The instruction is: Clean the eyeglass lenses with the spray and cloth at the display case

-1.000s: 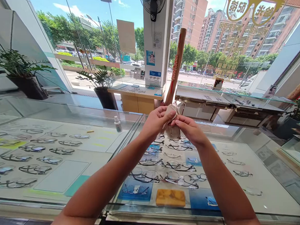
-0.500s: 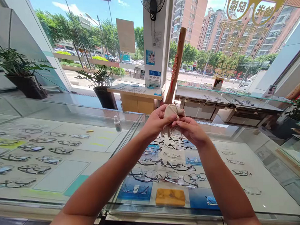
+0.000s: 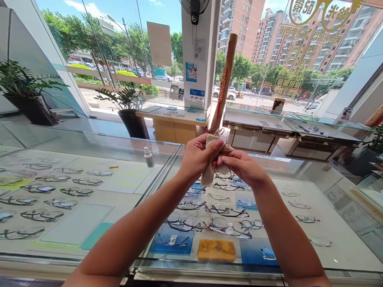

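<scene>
Both hands meet above the glass display case. My left hand [image 3: 196,156] is closed on a beige cloth [image 3: 207,174], which hangs below its fingers. Between the hands is a pair of thin-framed glasses [image 3: 223,168], partly wrapped by the cloth; one round lens shows under the fingers. My right hand [image 3: 242,164] pinches the frame of these glasses at the right side, fingertips close to the left hand's. The cloth and fingers hide much of the frame.
Under the glass top [image 3: 170,261] lie rows of eyeglasses and a yellow case [image 3: 215,250]. A small white bottle [image 3: 148,156] stands on the left counter. Farther back are potted plants [image 3: 132,120], low display counters [image 3: 174,119] and a leaning wooden post [image 3: 225,81].
My left hand has shifted slightly left and its thumb has moved on the cloth. The cloth now hangs lower and further left, and the glasses have tilted a little.
</scene>
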The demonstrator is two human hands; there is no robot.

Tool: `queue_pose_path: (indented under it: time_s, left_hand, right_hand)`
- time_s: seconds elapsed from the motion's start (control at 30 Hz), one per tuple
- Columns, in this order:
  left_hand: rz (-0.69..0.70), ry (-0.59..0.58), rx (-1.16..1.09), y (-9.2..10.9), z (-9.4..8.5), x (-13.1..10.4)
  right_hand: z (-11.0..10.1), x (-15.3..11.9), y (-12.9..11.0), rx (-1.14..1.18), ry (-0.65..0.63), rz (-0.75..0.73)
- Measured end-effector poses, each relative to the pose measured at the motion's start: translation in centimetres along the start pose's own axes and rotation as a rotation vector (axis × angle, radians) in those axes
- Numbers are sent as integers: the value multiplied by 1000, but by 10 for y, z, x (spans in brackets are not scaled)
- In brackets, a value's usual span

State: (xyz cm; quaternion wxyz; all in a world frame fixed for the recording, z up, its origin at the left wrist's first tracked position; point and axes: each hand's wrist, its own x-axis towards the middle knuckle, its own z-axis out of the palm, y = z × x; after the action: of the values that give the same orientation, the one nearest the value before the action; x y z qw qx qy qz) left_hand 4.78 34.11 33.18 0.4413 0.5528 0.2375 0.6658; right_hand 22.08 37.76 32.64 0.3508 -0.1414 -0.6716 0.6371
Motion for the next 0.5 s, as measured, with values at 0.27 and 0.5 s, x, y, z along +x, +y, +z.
queue_pose_path:
  time_s: [0.27, 0.5]
  left_hand:
    - [0, -88, 29, 2, -11, 8]
    - [-100, -209, -29, 4, -22, 11]
  right_hand:
    - [-7, -2, -2, -50, 65, -9]
    - [-11, -7, -12, -3, 103, -40]
